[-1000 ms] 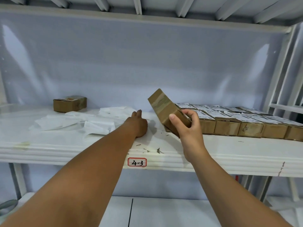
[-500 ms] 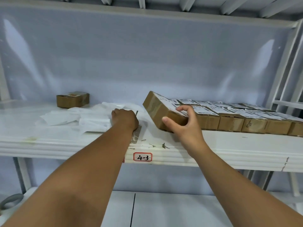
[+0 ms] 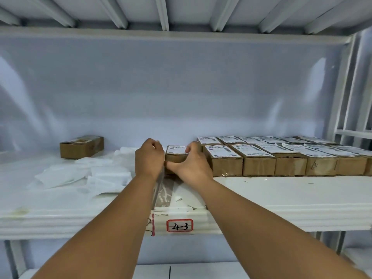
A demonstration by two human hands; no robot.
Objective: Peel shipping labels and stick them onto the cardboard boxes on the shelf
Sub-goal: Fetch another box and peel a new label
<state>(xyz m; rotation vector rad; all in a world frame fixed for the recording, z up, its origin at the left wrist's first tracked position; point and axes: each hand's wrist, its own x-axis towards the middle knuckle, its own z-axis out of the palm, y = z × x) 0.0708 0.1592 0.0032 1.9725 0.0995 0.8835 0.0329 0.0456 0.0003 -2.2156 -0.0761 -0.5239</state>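
A small cardboard box [image 3: 174, 158] with a white shipping label on top lies flat on the white shelf [image 3: 281, 206], at the left end of a row of labelled boxes [image 3: 259, 164]. My right hand [image 3: 191, 166] grips this box, thumb across its front face and fingers over the top. Against the box's left side sits my left hand [image 3: 149, 156], its fingers curled into a fist with nothing visible in it. One box without a label [image 3: 81, 147] stands alone at the far left of the shelf.
Loose white backing papers [image 3: 86, 174] lie scattered on the shelf left of my hands. A tag reading 4-3 [image 3: 179, 225] is on the shelf's front edge. The upper shelf's ribs [image 3: 163, 13] hang overhead, and a white upright [image 3: 342, 97] bounds the right side.
My right hand has lowered the tilted box flat onto the shelf beside the row. My left hand has moved right from the papers to the box's left side.
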